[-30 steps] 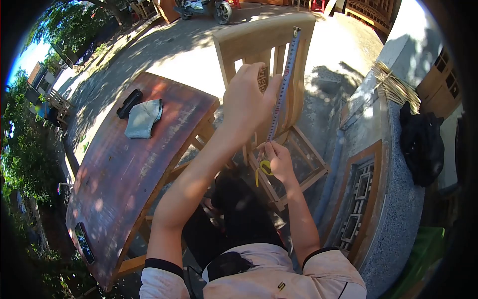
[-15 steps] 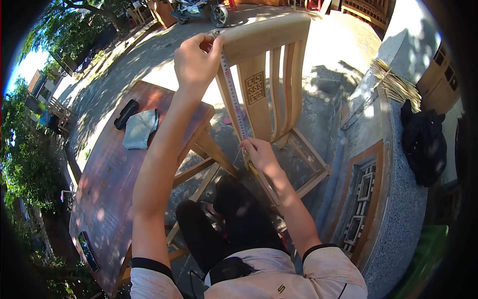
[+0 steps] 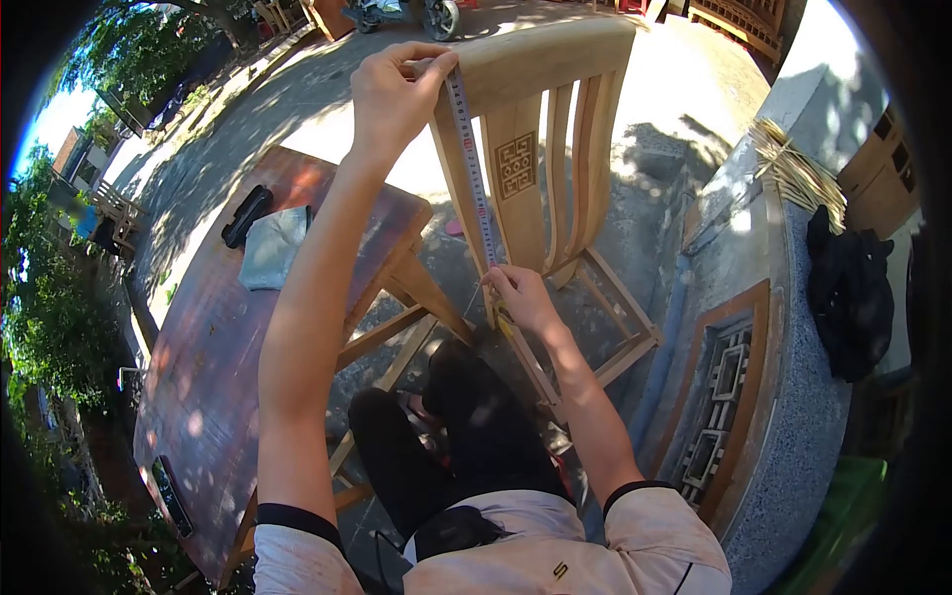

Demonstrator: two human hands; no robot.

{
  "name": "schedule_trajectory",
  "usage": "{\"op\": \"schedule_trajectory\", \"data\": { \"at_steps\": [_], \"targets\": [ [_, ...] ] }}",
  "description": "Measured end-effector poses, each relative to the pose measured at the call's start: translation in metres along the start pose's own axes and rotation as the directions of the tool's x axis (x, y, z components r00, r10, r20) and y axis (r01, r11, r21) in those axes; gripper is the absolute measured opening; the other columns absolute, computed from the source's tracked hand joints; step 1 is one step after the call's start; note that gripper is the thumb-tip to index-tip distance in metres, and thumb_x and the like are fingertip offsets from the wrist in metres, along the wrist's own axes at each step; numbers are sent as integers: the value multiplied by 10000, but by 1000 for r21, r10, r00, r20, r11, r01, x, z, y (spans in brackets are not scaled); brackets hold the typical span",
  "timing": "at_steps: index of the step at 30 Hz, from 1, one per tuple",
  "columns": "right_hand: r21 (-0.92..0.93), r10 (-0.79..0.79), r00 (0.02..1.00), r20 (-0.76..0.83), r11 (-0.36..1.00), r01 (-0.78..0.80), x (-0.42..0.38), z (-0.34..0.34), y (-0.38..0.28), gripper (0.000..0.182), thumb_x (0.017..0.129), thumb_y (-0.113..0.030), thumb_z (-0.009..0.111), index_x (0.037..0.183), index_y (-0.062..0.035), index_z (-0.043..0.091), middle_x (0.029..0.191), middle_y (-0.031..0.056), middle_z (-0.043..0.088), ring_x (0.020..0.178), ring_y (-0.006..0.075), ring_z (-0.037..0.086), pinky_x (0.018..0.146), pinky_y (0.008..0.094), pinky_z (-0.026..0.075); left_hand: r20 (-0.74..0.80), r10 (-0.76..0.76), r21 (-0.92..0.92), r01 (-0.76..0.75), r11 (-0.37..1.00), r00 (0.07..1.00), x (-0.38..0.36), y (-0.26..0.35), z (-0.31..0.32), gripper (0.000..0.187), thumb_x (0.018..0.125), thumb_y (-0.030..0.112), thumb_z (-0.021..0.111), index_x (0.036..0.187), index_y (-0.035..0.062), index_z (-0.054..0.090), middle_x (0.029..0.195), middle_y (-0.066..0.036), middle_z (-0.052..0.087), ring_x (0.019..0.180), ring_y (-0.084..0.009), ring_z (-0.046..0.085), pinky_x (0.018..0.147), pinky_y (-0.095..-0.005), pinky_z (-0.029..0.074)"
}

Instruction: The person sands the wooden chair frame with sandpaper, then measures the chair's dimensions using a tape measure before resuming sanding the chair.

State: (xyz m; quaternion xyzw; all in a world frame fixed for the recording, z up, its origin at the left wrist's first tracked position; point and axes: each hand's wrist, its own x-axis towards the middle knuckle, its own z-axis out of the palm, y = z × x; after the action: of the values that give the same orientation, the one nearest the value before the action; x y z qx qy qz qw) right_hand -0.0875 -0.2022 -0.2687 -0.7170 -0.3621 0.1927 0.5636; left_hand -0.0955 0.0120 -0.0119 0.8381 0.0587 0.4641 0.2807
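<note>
A wooden chair point(image 3: 550, 67) with a slatted back and a carved square panel stands in front of me. Along the near side post of its back runs a pale tape measure point(image 3: 474, 171). My left hand point(image 3: 395, 97) is closed at the top corner of the chair back, pinching the tape's upper end. Lower down, my right hand point(image 3: 526, 299) is closed on the tape between thumb and fingers, beside the post. A yellow bit shows just below that hand; I cannot make out whether it belongs to the tape. The chair's seat is an open frame without a panel.
At my left stands a reddish wooden table point(image 3: 213, 367) with a grey cloth point(image 3: 273, 250), a black case point(image 3: 248, 216) and a phone point(image 3: 173, 494). A low wall point(image 3: 793, 436) at right bears a black cloth point(image 3: 848, 293) and straw point(image 3: 798, 174). A motorbike point(image 3: 438, 18) is behind.
Both hands keep their hold on the tape. The left hand and the chair top appear slightly higher and further right, and the right hand slightly higher; the view has shifted a little too.
</note>
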Motion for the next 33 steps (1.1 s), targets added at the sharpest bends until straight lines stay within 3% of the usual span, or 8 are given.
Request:
{"op": "schedule_trajectory", "data": {
  "at_steps": [5,7,10,11,14,23,32,33],
  "targets": [
    [86,-20,1000,-14,996,21,3,9,25,290,986,-257,675,952,31,676,744,143,657,721,213,648,677,360,492,25,233,126,-234,964,972,3,-8,-4,212,935,254,747,1037,72,786,609,-31,652,527,-56,523,509,-255,417],
    [-24,-52,995,-90,998,50,-4,17,43,297,931,-260,736,933,28,663,744,155,651,696,240,633,667,368,482,30,295,171,-296,940,955,7,-6,-6,225,909,275,763,1005,72,788,613,-58,654,522,-81,547,527,-272,454],
    [-135,-60,983,-172,990,37,-18,32,82,296,866,-244,789,932,19,669,761,171,653,698,296,637,672,382,489,147,106,233,-138,963,984,5,7,-13,308,904,263,756,1121,45,744,799,-119,703,682,-166,647,644,-315,513],
    [-163,-53,979,-199,986,21,-23,37,98,294,847,-234,800,936,16,675,770,176,656,706,318,644,677,387,494,91,104,186,-119,975,990,6,17,-13,263,855,191,766,1040,7,738,895,-198,731,786,-301,724,699,-377,553],
    [-202,-64,952,-299,979,2,-36,52,146,217,846,-185,776,939,-5,696,816,179,675,772,373,662,707,415,517,32,156,176,-159,971,987,4,18,-9,168,855,162,756,934,15,770,857,-184,731,745,-273,721,669,-354,550],
    [-260,22,919,-394,956,-135,-30,74,187,153,871,-165,736,948,-35,715,905,170,695,844,373,686,742,440,543,16,171,194,-171,966,985,2,13,-8,185,844,156,766,952,6,763,838,-170,730,740,-254,718,677,-349,557],
    [-323,-171,847,-502,946,0,-43,92,195,260,939,-213,706,1108,-26,647,957,210,707,866,418,688,766,466,552,24,166,168,-168,971,986,1,11,-8,176,852,148,758,945,-1,760,837,-172,734,744,-250,725,680,-349,562],
    [-301,-135,849,-511,953,-30,-46,92,195,264,944,-224,704,1108,-27,640,964,215,706,864,423,687,761,470,550,25,164,172,-165,971,986,1,12,-8,176,852,148,757,944,-2,760,835,-175,734,745,-254,728,680,-350,563]
  ]
}}
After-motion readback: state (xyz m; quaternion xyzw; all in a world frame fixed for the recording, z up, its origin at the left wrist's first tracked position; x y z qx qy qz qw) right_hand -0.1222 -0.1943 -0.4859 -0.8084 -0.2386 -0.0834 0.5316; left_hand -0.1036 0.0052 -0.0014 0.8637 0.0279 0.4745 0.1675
